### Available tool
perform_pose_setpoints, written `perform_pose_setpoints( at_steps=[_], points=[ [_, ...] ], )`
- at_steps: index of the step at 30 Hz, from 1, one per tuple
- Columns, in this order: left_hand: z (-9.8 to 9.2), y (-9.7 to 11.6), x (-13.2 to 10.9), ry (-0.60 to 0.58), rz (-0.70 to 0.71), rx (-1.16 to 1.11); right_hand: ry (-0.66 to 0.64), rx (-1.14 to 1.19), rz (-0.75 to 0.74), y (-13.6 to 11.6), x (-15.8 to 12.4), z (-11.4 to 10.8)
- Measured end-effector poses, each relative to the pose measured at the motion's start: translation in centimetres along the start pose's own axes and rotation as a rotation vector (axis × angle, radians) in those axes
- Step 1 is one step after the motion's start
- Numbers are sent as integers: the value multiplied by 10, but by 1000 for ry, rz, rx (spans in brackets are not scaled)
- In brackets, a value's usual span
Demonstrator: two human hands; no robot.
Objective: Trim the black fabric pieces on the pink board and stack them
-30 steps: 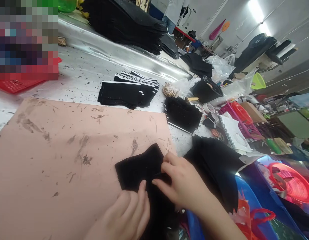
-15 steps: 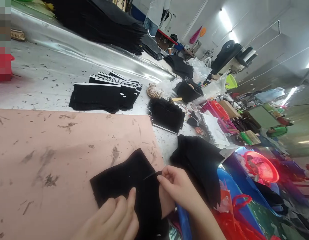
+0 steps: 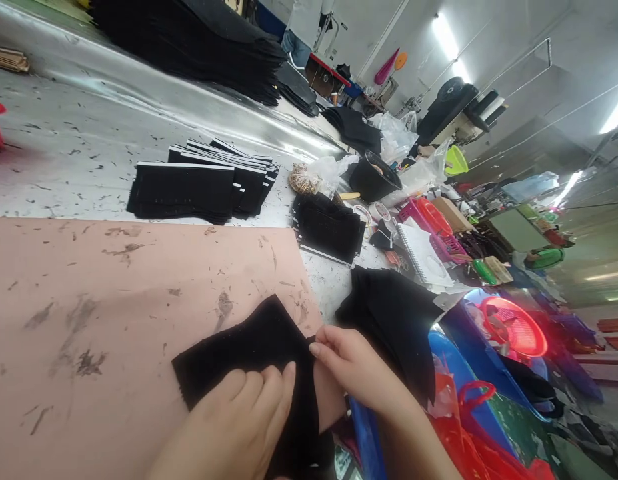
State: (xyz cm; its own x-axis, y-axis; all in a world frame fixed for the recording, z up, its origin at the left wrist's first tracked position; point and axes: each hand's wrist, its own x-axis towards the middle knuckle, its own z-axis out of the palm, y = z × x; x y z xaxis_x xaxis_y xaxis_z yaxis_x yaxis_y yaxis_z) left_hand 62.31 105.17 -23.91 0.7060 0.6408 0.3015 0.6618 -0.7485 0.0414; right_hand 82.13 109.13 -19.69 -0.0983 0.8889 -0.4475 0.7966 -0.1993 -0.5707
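Two overlapping pieces of black cloth lie at the near edge of a pinkish board. The flat black cloth piece (image 3: pixel 249 333) rests on the board, and the second black cloth piece (image 3: pixel 303 413) hangs down towards me over it. My left hand (image 3: pixel 239 420) lies across both, its fingers bent, close together and pressed on the cloth; its thumb is mostly hidden. Thumb and forefinger of my right hand (image 3: pixel 346 357) pinch the second piece's upper corner beside the flat piece's right edge.
The pink board (image 3: pixel 113 320) fills the near left. Beyond it lie black stacks with white edges (image 3: pixel 183 190) and a smaller black stack (image 3: pixel 329 227). Black cloth (image 3: pixel 393 327) hangs right of my hand, beside blue bins (image 3: pixel 449 353) and a red plastic bag (image 3: pixel 469 427).
My left hand has slid right and up over the cloth, and its extended finger has come closer to the others. The raised edge by my right hand now lies lower. The view shifted slightly.
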Motion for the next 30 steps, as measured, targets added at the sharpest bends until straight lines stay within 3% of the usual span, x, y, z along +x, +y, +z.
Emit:
perform_pose_setpoints(
  at_steps=[5,15,18,24,30],
  points=[
    [0,0,12,-87,-31,-30,-28,-89,-25,-1,3,-2],
    [-11,2,32,-473,1,-145,-42,-325,-79,-15,5,-8],
    [-12,0,33,-483,-6,-141,-30,-424,-78,-20,6,-7],
    [-7,-1,31,-385,-22,-106,-47,-551,-74,-21,15,-11],
    [-23,-7,33,-525,-65,-150,8,-661,-80,-22,28,-9]
  ],
)
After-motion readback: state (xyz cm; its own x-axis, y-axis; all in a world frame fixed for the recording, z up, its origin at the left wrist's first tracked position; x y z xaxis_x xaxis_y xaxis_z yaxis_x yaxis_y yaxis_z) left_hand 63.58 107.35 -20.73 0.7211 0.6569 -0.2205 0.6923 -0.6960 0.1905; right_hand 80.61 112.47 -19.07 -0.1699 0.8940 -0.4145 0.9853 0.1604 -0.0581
